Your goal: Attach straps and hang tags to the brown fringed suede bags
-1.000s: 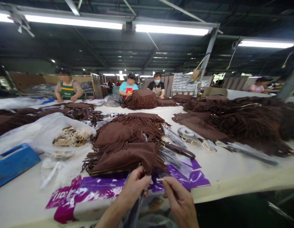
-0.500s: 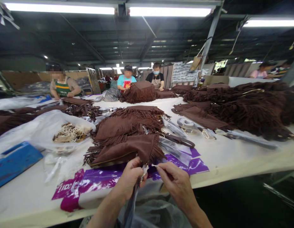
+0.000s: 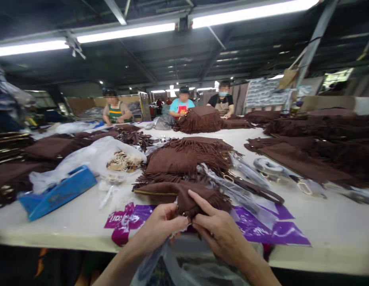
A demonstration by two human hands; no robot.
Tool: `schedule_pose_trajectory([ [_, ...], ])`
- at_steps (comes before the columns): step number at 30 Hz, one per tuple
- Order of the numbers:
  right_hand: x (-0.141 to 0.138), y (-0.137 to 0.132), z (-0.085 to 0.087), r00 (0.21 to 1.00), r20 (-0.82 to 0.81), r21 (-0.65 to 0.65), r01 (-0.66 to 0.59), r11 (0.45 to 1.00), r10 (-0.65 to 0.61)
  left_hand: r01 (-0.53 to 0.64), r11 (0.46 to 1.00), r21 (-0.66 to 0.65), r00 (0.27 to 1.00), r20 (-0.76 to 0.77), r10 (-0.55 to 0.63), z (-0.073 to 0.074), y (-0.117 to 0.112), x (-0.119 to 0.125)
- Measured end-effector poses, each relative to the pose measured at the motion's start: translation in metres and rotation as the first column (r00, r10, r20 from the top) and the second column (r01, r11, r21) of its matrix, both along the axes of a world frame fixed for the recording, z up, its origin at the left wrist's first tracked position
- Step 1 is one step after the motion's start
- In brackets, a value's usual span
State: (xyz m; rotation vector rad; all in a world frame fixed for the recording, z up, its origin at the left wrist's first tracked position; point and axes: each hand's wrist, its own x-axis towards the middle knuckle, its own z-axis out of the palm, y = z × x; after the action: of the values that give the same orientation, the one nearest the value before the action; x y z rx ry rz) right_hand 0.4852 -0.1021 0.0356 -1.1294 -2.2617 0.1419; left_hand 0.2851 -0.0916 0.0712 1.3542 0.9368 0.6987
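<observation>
My left hand point(image 3: 160, 226) and my right hand point(image 3: 217, 232) meet at the near edge of the white table point(image 3: 68, 222). Both pinch the near corner of a brown fringed suede bag point(image 3: 175, 194) that lies on a purple printed plastic bag point(image 3: 261, 228). My right forefinger stretches up over the bag's corner. A clear plastic bag point(image 3: 184, 266) hangs below my hands, partly under my left fingers. What small part sits between my fingertips is hidden.
More brown fringed bags point(image 3: 187, 157) are piled across the table, with a large heap point(image 3: 321, 131) at the right. A blue tray point(image 3: 59, 192), a white bag of cords point(image 3: 121, 161) and wrapped straps point(image 3: 255, 186) lie around. Three people point(image 3: 182, 105) work at the far side.
The view has swung to the right and down. My hands have moved up onto the bag's corner; my right hand now lies over the suede instead of pinching a small piece beside it.
</observation>
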Motion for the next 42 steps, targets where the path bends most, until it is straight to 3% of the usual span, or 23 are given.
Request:
schedule_pose_trajectory([
  [2,-0.017,0.012,-0.007,0.987,0.159,0.063,-0.031,0.998,0.021,-0.095,0.995,-0.015,0.995,-0.042,0.094,-0.009,-0.011,-0.018],
  [5,-0.054,0.018,-0.03,0.951,0.31,0.146,-0.037,0.989,-0.011,-0.281,0.96,-0.015,0.954,-0.115,0.278,-0.037,-0.037,-0.038],
  [8,-0.083,0.009,-0.054,0.935,0.354,0.191,-0.045,0.981,-0.027,-0.427,0.903,-0.049,0.9,-0.127,0.418,-0.067,-0.066,-0.048],
  [11,-0.09,0.0,-0.063,0.943,0.331,0.148,-0.067,0.987,0.015,-0.519,0.853,-0.056,0.851,-0.127,0.51,-0.081,-0.086,-0.052],
  [14,-0.076,-0.001,-0.057,0.96,0.206,-0.01,-0.191,0.982,0.189,-0.548,0.836,-0.029,0.835,-0.077,0.545,-0.08,-0.094,-0.05],
  [16,-0.064,-0.001,-0.05,0.947,0.049,-0.136,-0.31,0.941,0.319,-0.539,0.842,-0.038,0.842,-0.046,0.537,-0.077,-0.096,-0.048],
  [19,-0.052,-0.004,-0.045,0.92,-0.146,-0.265,-0.392,0.881,0.365,-0.505,0.861,-0.052,0.863,-0.05,0.503,-0.074,-0.097,-0.045],
  [27,-0.05,-0.021,-0.042,0.868,-0.461,-0.43,-0.398,0.811,0.182,-0.502,0.844,0.188,0.822,-0.2,0.534,-0.072,-0.093,-0.047],
  [31,-0.055,-0.04,-0.056,0.789,-0.613,-0.607,-0.433,0.666,-0.045,-0.451,0.838,0.308,0.777,-0.326,0.538,-0.072,-0.095,-0.045],
  [36,-0.069,-0.058,-0.091,0.707,-0.651,-0.718,-0.455,0.527,-0.277,-0.228,0.821,0.524,0.706,-0.491,0.51,-0.075,-0.101,-0.044],
  [39,-0.076,-0.06,-0.101,0.691,-0.653,-0.728,-0.46,0.508,-0.31,-0.166,0.844,0.51,0.716,-0.526,0.459,-0.074,-0.101,-0.045],
  [42,-0.082,-0.06,-0.1,0.679,-0.668,-0.711,-0.465,0.527,-0.303,-0.197,0.868,0.456,0.745,-0.506,0.435,-0.071,-0.101,-0.044],
])
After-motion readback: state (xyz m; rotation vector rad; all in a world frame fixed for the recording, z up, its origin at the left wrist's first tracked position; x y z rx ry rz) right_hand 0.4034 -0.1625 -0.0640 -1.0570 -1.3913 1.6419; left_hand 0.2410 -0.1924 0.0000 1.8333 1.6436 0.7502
